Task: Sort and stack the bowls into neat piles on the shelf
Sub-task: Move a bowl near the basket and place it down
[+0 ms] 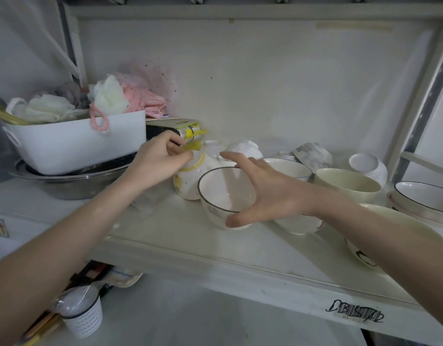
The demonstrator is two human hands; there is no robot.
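Observation:
Many bowls lie scattered on the white shelf (pixel 165 236). My left hand (pixel 158 161) pinches the foot of an upturned white bowl with a yellow band (pixel 190 181). My right hand (pixel 270 193) spans the rim of an upright white bowl with a dark rim (pixel 225 193), thumb at its near side and fingers at its far side. Behind them lie an upturned ribbed white bowl (pixel 245 149) and a small upturned bowl (pixel 213 147). To the right stand a cream bowl (pixel 348 184), a blue-rimmed bowl (pixel 288 167) and a wide dark-rimmed bowl (pixel 425 198).
A white tub (pixel 78 143) full of bath sponges sits on a metal basin (pixel 65 181) at the left. A marbled cup (pixel 313 154) and an upturned white bowl (pixel 368 167) lie at the back right. A large cream bowl (pixel 395 221) is under my right forearm. Below the shelf stands a striped cup (pixel 83 318).

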